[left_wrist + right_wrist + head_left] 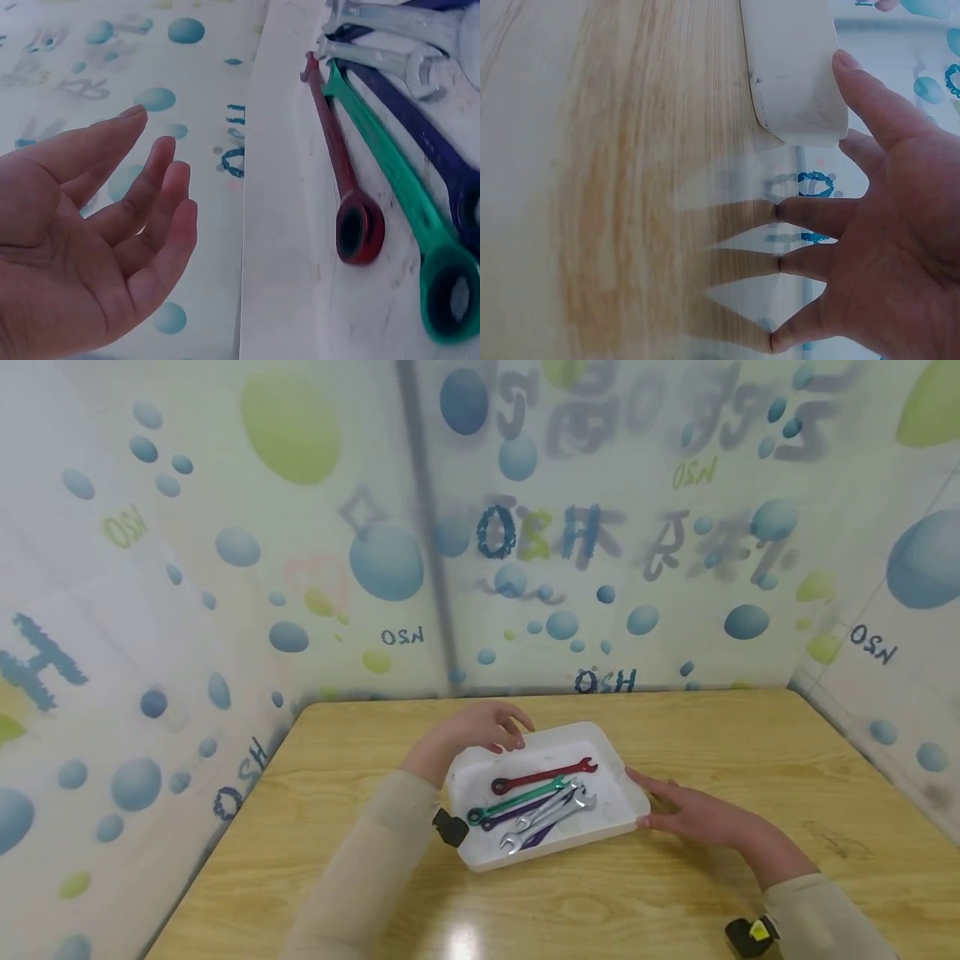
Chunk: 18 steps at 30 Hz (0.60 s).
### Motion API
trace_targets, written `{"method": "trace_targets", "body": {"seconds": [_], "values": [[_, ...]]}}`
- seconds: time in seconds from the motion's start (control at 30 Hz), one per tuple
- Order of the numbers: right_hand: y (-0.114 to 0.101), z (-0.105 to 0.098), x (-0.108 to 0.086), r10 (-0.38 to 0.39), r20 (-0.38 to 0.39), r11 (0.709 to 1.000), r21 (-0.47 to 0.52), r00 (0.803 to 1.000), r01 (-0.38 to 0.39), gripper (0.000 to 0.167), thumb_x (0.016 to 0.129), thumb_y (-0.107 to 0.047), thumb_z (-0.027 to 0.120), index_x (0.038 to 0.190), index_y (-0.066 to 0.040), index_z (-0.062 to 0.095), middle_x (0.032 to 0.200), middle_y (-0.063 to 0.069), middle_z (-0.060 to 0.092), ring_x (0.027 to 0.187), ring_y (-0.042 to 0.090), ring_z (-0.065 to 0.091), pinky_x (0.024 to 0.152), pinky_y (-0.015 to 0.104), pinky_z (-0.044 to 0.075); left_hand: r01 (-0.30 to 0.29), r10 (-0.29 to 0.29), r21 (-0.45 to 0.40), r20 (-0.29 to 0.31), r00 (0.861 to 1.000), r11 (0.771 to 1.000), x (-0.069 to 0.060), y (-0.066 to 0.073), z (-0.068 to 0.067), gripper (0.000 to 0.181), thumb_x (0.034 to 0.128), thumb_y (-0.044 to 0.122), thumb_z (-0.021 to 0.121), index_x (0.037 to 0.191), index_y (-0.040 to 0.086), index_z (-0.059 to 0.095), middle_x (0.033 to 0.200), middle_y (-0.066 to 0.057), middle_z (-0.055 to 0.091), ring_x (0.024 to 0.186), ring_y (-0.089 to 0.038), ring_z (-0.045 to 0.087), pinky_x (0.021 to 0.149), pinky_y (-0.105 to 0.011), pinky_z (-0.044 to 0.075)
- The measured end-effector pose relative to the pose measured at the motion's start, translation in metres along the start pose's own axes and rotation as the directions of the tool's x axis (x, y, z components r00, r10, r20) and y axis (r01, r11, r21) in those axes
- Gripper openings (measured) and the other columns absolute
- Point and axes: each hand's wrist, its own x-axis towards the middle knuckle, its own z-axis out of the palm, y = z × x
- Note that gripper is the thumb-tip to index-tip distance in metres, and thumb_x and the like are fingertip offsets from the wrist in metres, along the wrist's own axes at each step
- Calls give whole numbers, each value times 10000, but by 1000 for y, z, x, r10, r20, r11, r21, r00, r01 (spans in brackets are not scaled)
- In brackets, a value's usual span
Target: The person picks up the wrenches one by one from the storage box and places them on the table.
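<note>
A white tray (615,810) holds several wrenches: a red one (543,776), a green one (517,800), purple ones and silver ones (551,821). Over the tray's far left corner is my left hand (483,727), fingers relaxed and slightly bent, holding nothing; the left wrist view shows this hand (112,232) beside the tray wall. My right hand (697,814) touches the tray's right end with thumb and index finger. In the right wrist view that hand (900,225) has its fingers spread, the thumb at the tray's corner (802,82).
The tray stands on a wooden table (525,910). Behind and beside the table are pale walls (465,627) with blue and green dots and lettering. A black wrist camera (450,827) is on the left wrist, another (748,937) on the right.
</note>
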Motion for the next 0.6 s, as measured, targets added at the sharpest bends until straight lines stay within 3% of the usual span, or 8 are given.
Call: {"method": "trace_targets", "body": {"seconds": [0.27, 0.47, 0.6], "values": [[-1, -2, -1, 4, 4, 1000, -1, 1000, -4, 805, 919, -484, 619, 1555, -159, 246, 1546, 260, 233, 1350, 605, 107, 1019, 719, 177, -79, 78, 30, 29, 997, 996, 11, 9, 14, 255, 902, 103, 688, 1155, 133, 681, 975, -2, 681, 959, -247, 649, 800, -345, 533], [-2, -2, -2, 13, 1, 1000, -2, 1000, -13, 806, 915, -486, 623, 1553, -159, 253, 1543, 266, 237, 1348, 608, 115, 1015, 722, 178, -185, 178, 67, 101, 979, 981, 23, 10, 23, 248, 899, 118, 700, 1147, 132, 687, 978, 29, 687, 938, -191, 649, 782, -317, 528], [-1, -2, -1, -4, -2, 1000, -6, 1000, 4, 798, 919, -480, 621, 1550, -152, 259, 1542, 260, 245, 1347, 607, 123, 1016, 720, 185, -203, 190, 92, 134, 973, 975, 30, 8, 30, 281, 897, 145, 711, 1176, 120, 680, 993, 52, 674, 916, -133, 626, 779, -291, 524]]}}
